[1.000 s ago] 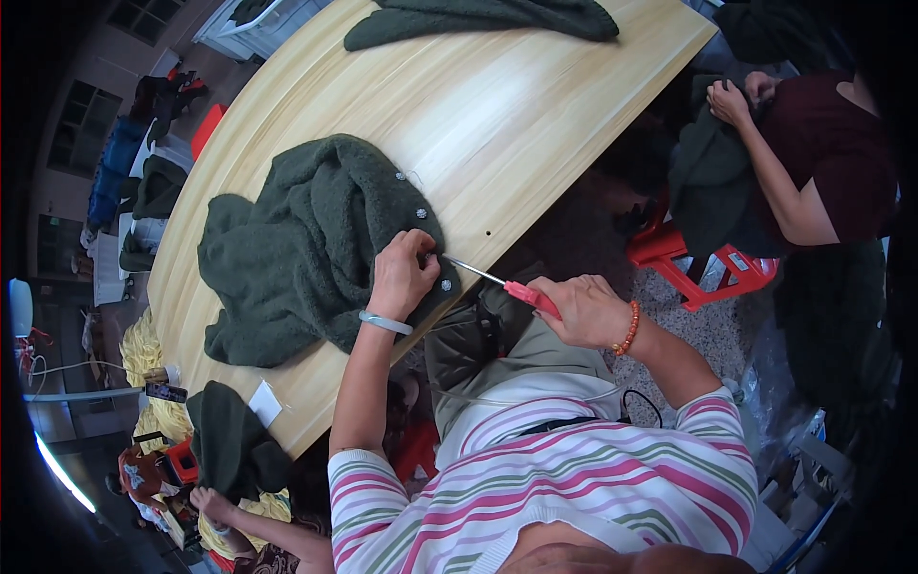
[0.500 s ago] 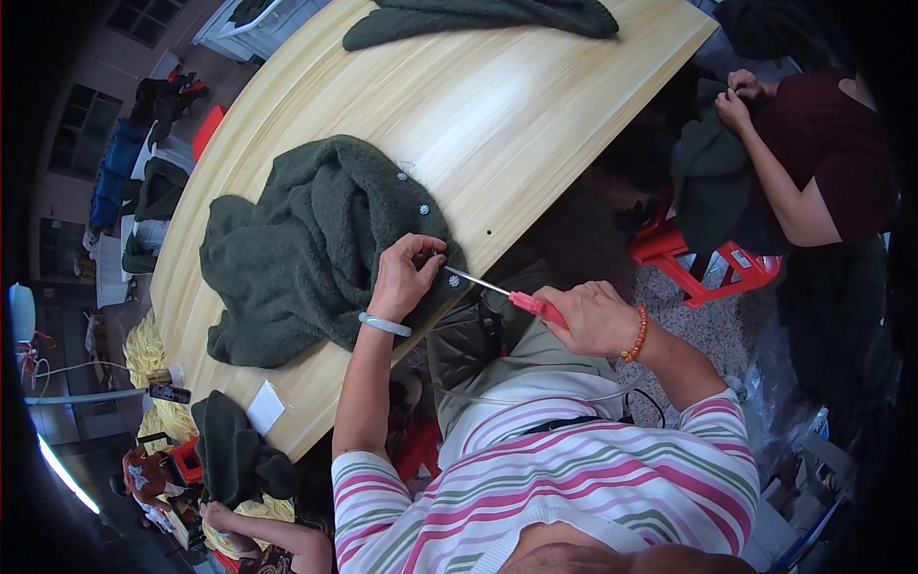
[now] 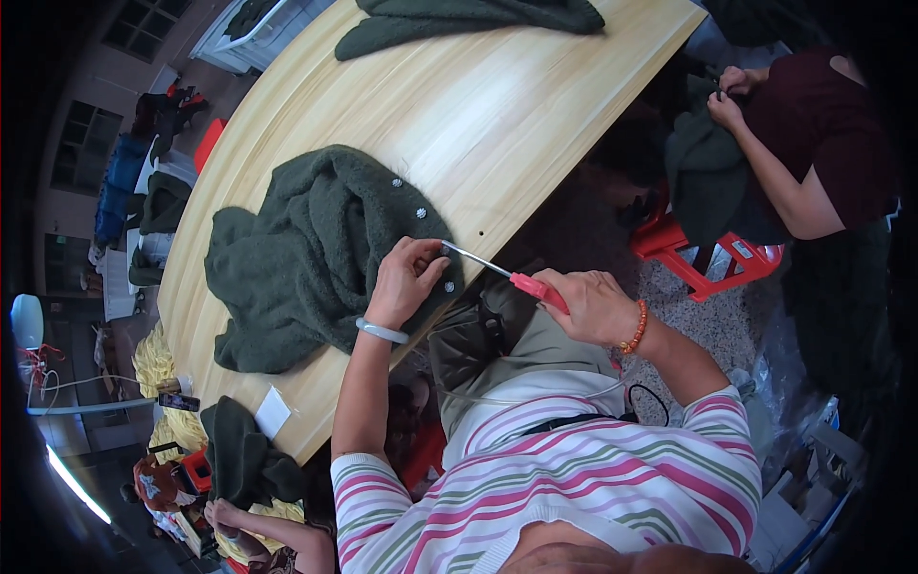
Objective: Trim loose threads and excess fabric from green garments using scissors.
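A dark green fuzzy knit garment (image 3: 296,249) lies bunched on the wooden table, with several sparkly round buttons (image 3: 421,213) along its right edge. At that edge my left hand (image 3: 406,277) is closed, thumb and fingertips pinching around one button. My right hand (image 3: 590,304) is wrapped round the pinkish-red handle of a screwdriver (image 3: 526,284). Its thin metal shaft points up and left, and its tip meets the button at my left fingertips. Exactly how the tip touches the button is too small to tell. Another button (image 3: 449,287) sits just below my left fingertips.
Another dark green garment (image 3: 469,17) lies at the table's (image 3: 535,105) far side. A white paper (image 3: 273,412) rests near the left edge. At right, a person in a dark top (image 3: 813,134) handles green cloth beside a red stool (image 3: 708,263). Another person's arm (image 3: 277,536) shows at lower left.
The screwdriver tip has shifted slightly up and left, to the button at my left fingertips. Both hands keep their grips. The whole view has shifted a little.
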Tool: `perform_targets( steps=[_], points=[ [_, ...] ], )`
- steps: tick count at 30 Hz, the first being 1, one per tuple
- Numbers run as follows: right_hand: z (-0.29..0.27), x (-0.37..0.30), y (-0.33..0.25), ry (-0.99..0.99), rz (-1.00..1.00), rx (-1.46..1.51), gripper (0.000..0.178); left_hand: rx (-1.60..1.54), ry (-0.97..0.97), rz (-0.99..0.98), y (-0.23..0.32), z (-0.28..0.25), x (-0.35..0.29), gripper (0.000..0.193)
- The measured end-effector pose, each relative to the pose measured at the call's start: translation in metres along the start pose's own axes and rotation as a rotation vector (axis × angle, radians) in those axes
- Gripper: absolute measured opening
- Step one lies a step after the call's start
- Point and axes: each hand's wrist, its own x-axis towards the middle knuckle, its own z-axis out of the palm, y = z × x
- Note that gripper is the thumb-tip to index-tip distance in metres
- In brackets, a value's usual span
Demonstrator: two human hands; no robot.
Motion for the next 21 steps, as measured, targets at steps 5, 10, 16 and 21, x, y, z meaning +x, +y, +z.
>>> perform_targets(
  steps=[5,10,16,21],
  points=[
    [-0.003,0.000,0.004,0.031,0.014,0.038,0.031,0.224,0.275,0.162,0.004,0.007,0.025,0.018],
    [-0.006,0.005,0.003,0.026,0.040,0.039,0.031,0.419,0.296,0.160,-0.017,0.015,0.054,0.024],
    [-0.006,0.016,0.002,-0.045,0.093,-0.052,0.028,0.147,0.204,0.086,-0.021,0.016,0.053,0.013],
    [-0.006,0.018,-0.001,-0.077,0.073,-0.116,0.028,0.034,0.163,0.007,-0.024,0.013,0.048,0.011]
  ],
)
